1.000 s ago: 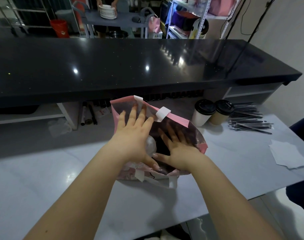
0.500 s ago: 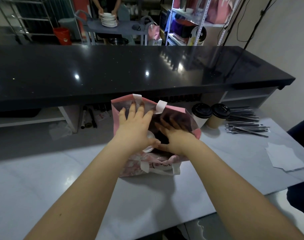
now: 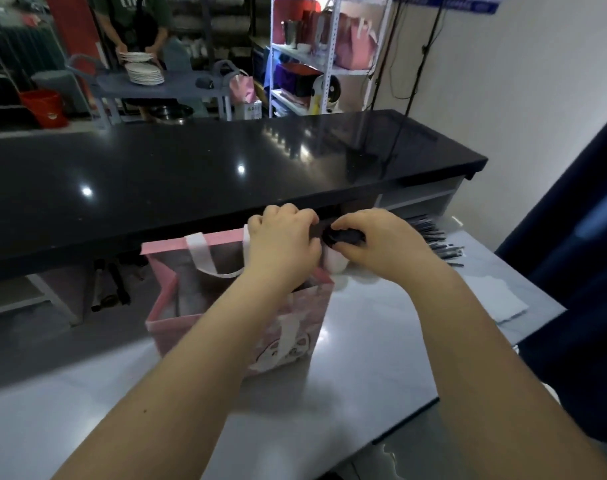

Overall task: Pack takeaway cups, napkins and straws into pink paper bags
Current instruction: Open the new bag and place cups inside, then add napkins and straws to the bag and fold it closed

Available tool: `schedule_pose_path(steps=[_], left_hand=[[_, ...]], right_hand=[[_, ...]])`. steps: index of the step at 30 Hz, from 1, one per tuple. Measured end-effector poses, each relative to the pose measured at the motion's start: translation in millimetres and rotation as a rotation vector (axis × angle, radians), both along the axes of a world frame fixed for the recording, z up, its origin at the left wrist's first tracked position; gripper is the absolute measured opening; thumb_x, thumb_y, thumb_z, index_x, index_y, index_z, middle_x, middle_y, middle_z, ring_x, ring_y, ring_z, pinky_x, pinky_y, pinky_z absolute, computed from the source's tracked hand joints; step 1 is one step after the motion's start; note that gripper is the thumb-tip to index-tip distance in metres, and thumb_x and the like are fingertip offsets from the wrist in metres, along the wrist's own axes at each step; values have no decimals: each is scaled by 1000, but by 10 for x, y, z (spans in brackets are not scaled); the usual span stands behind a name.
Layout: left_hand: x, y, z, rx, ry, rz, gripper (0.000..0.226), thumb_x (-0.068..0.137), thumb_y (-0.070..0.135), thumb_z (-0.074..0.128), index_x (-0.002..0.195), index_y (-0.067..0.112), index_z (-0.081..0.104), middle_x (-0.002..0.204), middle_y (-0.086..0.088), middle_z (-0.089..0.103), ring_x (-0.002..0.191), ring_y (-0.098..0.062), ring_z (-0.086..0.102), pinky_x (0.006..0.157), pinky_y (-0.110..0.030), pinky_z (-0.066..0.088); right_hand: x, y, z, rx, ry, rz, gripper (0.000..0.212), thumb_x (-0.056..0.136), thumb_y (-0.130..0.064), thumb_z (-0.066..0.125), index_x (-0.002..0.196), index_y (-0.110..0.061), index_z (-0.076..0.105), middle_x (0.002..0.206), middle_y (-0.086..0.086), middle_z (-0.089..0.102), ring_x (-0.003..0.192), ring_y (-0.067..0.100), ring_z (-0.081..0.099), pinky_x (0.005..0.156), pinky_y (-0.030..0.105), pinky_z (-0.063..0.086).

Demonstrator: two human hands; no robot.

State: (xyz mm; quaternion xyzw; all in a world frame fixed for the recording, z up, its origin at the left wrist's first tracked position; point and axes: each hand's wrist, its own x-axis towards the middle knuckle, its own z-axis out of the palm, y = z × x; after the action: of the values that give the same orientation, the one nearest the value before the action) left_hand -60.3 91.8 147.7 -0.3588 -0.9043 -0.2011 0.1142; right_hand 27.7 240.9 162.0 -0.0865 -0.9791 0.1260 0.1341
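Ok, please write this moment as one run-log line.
right hand: grips white cup by black lid | left hand: curled, grip unclear | pink paper bag: open, upright

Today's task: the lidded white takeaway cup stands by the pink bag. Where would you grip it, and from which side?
Grip the white cup round its wall just below the black lid, from the right: it stands upright and the pink bag crowds its left. The right hand now pinches the lid, which might pop off.
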Motion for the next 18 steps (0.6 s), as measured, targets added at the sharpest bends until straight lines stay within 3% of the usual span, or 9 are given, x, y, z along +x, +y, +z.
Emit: schedule_pose_path(steps=[10,18], left_hand=[[440,1388,-212,-98,-36,-127,34,92,30,48,124,25,57,115,-2,55,111,-28,46,94,-45,33],[476,2536,-962,-242,-225,-89,34,91,27,49,124,23,55,123,-3,51,118,-28,41,96,-42,33]], right_hand=[[584,1277,-260,-67,66,-241,32,83,-21,70,115,-27,67,108,-10,67,103,10,56,84,30,49],[714,2548,-970,-153,-82,-258,33,85,-21,69,118,-24,67,118,-8,65,114,15,52,93,28,43]])
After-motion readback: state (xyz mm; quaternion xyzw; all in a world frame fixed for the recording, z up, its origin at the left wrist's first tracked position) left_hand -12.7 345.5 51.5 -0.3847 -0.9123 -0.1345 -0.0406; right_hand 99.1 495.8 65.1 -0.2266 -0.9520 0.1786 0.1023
